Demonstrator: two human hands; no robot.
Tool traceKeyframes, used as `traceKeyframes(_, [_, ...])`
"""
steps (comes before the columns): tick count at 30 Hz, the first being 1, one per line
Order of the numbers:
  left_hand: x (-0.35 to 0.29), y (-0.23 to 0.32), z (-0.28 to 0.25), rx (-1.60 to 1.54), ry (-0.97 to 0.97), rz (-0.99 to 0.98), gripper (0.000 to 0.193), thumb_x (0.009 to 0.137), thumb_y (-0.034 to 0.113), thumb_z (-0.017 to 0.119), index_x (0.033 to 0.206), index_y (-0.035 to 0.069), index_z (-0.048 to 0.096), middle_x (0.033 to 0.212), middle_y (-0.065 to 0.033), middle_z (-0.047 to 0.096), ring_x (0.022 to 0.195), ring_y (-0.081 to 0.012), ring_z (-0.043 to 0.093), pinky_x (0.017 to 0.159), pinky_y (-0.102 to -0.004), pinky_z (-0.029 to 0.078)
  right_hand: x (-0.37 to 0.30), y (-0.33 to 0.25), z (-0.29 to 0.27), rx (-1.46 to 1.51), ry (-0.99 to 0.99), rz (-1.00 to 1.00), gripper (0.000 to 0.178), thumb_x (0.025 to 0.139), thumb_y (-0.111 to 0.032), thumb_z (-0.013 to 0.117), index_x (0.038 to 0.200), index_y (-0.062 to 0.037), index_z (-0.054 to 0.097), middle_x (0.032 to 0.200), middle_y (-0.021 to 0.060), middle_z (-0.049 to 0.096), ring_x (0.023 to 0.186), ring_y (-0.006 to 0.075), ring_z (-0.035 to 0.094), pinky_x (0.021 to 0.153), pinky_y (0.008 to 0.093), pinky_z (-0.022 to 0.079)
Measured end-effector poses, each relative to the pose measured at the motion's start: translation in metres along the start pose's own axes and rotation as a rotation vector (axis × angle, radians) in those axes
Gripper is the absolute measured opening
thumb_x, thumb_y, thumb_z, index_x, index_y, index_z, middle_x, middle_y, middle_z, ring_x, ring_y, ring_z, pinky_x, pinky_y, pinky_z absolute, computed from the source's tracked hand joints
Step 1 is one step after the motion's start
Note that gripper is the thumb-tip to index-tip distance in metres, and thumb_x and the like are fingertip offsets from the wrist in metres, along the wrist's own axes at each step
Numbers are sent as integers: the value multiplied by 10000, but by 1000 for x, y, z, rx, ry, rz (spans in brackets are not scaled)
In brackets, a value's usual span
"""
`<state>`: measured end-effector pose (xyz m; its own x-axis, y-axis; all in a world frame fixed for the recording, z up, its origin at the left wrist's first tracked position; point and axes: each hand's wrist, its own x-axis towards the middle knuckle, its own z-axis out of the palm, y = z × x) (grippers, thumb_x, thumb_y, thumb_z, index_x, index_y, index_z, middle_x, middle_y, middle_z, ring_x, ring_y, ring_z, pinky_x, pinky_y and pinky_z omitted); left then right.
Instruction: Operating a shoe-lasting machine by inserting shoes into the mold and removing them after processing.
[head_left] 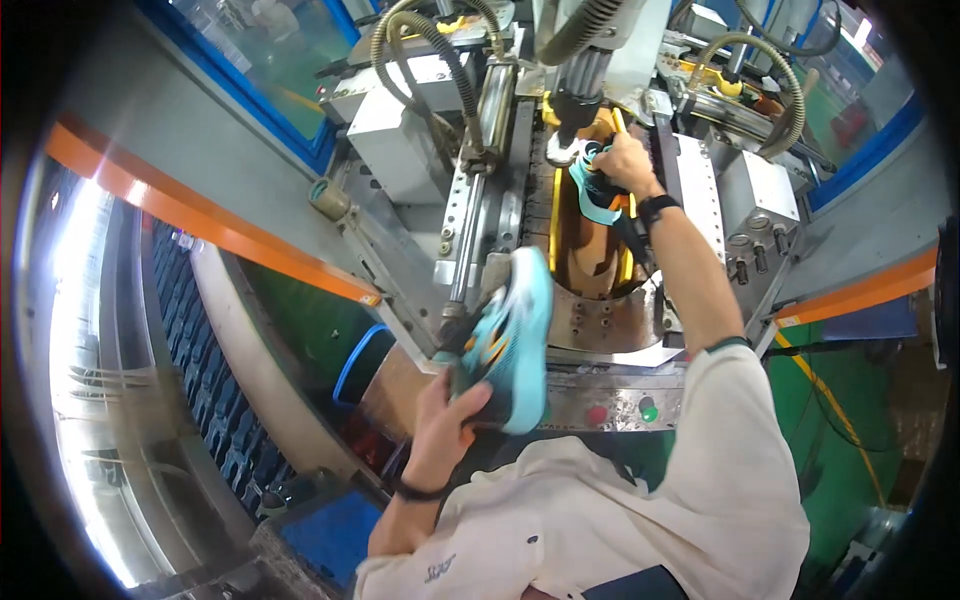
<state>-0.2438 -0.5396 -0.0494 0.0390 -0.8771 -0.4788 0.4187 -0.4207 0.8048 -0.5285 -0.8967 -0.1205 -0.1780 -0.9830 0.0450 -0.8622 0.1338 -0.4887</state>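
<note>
My left hand (445, 425) grips a sneaker (515, 350) by its heel end, in front of the machine. This sneaker has a turquoise and white sole, a dark upper and orange marks; motion blurs it a little. Farther off, my right hand (628, 165) is closed on the upper of a second sneaker (597, 195), turquoise and black, inside the machine's yellow-edged trough (585, 265). Its fingertips are partly hidden against the shoe. The dark press head (580, 95) comes down close to that shoe's white toe.
Metal cylinders and clamps (480, 220) flank the trough on the left, a metal block (760, 195) on the right. Red and green buttons (648, 410) sit on the front panel. A dark ridged conveyor (210, 330) runs at the left. Orange-edged grey frames (210, 215) enclose the machine.
</note>
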Motion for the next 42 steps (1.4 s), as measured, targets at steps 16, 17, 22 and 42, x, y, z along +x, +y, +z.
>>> traceKeyframes(16, [-166, -121, -39, -481, 731, 304, 271, 896, 74, 637, 1130, -56, 596, 999, -114, 689, 850, -196, 700, 738, -297, 585, -319, -28, 42, 587, 1, -924, 103, 757, -54, 665, 856, -78, 651, 813, 107, 646, 800, 307, 640, 686, 412, 515])
traceKeyframes(17, [-172, -122, -32, -460, 730, 258, 259, 896, 105, 651, 1103, -40, 594, 963, -97, 690, 821, -180, 698, 712, -284, 578, -343, -18, 65, 582, -159, -905, 149, 768, -97, 675, 913, -74, 648, 867, 110, 646, 829, 311, 640, 691, 415, 528])
traceKeyframes(22, [-191, -144, -4, -469, 745, 242, 254, 897, 103, 644, 1110, -26, 593, 985, -107, 691, 830, -192, 699, 715, -297, 582, -385, 34, 185, 249, -489, -923, 198, 819, -171, 638, 987, -67, 637, 1007, 149, 599, 973, 352, 599, 788, 474, 519])
traceKeyframes(42, [-372, -392, -132, -1081, 1633, 306, 171, 771, 49, 769, 882, -16, 657, 840, -110, 652, 631, -232, 631, 482, -362, 510, -366, 1, 236, 431, -625, -787, 201, 799, -131, 645, 935, 16, 635, 779, 98, 621, 723, 203, 590, 696, 345, 491])
